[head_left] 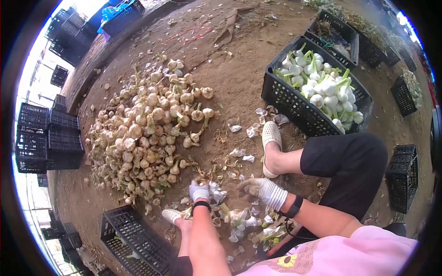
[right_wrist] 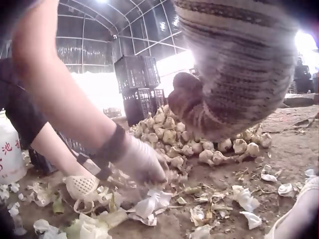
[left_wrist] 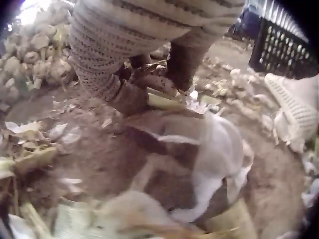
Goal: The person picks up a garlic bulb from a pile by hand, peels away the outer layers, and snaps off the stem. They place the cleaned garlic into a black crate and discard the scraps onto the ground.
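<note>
My left hand (head_left: 199, 191), in a striped knit glove, is low over the ground beside the heap of unpeeled garlic (head_left: 147, 124). Its fingers curl round papery garlic peel, and a loose white piece (left_wrist: 219, 149) hangs below them in the left wrist view. To the right, my right hand (head_left: 264, 191), gloved alike with dirt-browned fingertips, hovers above the scraps. Its fingers are loosely bent with nothing seen between them. Cleaned white garlic bulbs (head_left: 322, 87) with short green stems fill a black crate (head_left: 294, 108) at upper right.
Peel and cut stalks (head_left: 241, 221) litter the soil between my feet, which wear cream perforated shoes (head_left: 271, 133). A black crate (head_left: 133, 241) lies near my left leg. More crates (head_left: 48, 133) stand stacked at the far left, and another (head_left: 403, 179) sits at right.
</note>
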`<state>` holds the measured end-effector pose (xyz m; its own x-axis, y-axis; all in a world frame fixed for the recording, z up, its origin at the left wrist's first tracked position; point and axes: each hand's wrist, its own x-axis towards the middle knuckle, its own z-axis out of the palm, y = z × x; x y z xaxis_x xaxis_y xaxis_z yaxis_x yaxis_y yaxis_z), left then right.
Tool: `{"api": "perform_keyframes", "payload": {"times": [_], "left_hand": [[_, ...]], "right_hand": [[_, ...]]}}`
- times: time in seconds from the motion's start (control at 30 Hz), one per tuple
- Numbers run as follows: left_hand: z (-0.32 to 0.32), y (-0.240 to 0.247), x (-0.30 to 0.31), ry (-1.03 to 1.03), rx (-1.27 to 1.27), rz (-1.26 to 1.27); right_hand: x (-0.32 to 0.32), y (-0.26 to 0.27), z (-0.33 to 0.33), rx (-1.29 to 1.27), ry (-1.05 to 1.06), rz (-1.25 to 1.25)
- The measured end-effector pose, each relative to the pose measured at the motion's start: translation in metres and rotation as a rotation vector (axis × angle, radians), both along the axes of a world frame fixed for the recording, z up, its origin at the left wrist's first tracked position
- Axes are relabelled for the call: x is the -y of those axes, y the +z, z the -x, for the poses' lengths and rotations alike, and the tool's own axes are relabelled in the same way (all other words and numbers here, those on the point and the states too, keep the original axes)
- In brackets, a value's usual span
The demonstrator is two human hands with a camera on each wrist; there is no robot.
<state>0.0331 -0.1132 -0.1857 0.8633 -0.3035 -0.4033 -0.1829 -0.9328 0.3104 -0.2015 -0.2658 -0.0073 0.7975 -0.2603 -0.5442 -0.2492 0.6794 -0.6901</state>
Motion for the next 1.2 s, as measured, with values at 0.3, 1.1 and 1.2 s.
{"api": "perform_keyframes", "payload": {"times": [0.3,1.1,1.2], "left_hand": [[0.136,0.181,-0.004,0.066,-0.210,0.832],[0.194,0.234,-0.055,-0.221,0.324,0.421],[0.191,0.248,-0.057,-0.161,0.158,0.517]], "right_hand": [[-0.010,-0.005,-0.014,-0.110,0.079,0.222],[-0.048,-0.030,-0.006,0.113,0.286,-0.141],[-0.043,-0.047,-0.004,0.197,0.238,-0.057]]}}
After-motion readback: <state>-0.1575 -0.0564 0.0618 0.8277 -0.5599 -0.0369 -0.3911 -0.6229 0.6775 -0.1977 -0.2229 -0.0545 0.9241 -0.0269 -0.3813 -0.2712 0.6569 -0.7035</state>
